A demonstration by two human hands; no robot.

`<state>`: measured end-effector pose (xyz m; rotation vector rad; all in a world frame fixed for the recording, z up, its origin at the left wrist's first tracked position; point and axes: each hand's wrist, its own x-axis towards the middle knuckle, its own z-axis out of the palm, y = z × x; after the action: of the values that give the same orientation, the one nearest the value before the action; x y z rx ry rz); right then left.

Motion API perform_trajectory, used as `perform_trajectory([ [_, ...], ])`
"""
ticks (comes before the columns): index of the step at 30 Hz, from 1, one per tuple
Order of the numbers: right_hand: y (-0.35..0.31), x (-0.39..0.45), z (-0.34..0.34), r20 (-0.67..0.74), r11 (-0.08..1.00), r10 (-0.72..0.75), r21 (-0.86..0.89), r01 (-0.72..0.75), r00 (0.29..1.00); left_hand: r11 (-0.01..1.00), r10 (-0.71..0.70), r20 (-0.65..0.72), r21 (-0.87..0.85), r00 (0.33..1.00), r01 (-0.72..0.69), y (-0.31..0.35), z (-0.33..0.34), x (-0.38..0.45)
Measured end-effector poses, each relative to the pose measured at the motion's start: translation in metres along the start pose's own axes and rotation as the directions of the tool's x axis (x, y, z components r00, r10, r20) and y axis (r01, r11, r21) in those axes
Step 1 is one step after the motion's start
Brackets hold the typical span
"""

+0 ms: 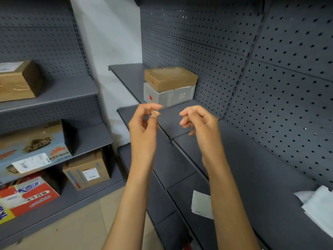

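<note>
Brown cardboard box [171,78]: flat, matte, lid closed. It sits on a grey-white box [169,98] at the back of a dark grey metal shelf [126,76], in the corner against the perforated back panel [270,69].

Left of the room: a second shelving unit [59,91] of the same steel holds a taped brown carton [18,82], with printed cartons [32,147] on the tiers below. A pale plain wall [108,42] shows between the units. A paper slip [201,204] lies on a lower shelf, and a crumpled white sheet [319,204] lies at far right.

Left hand [144,121]: raised, fingers loosely curled, index arched over the thumb tip; nothing visible in the grip. Right hand [200,121]: raised alongside it, well apart, fingers loosely curled and holding nothing. Both hover in front of the box, not touching it.
</note>
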<state>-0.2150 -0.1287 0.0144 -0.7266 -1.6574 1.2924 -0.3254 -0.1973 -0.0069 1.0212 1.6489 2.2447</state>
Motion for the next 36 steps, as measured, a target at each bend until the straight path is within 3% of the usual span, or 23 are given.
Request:
perform_trajectory([
  [6, 0.025, 0.062, 0.043, -0.057, 0.998, 0.041, -0.047, -0.044, 0.998, 0.999, -0.042, 0.013, -0.022, 0.999, 0.042, -0.048, -0.014, 0.077],
  [16, 0.065, 0.173, 0.126, -0.222, 0.995, 0.101, 0.003, -0.103, 0.97, 0.994, -0.103, 0.16, -0.022, 0.982, 0.108, -0.109, -0.029, 0.212],
  [26, 0.113, 0.197, 0.147, -0.322, 0.954, 0.293, 0.032, -0.3, 0.9, 0.917, -0.39, 0.358, 0.065, 0.848, 0.394, -0.175, -0.007, 0.281],
  [36, 0.111, 0.214, 0.154, -0.306, 0.963, 0.26, 0.008, -0.27, 0.916, 0.893, -0.426, 0.428, 0.058, 0.797, 0.446, -0.196, 0.019, 0.328],
])
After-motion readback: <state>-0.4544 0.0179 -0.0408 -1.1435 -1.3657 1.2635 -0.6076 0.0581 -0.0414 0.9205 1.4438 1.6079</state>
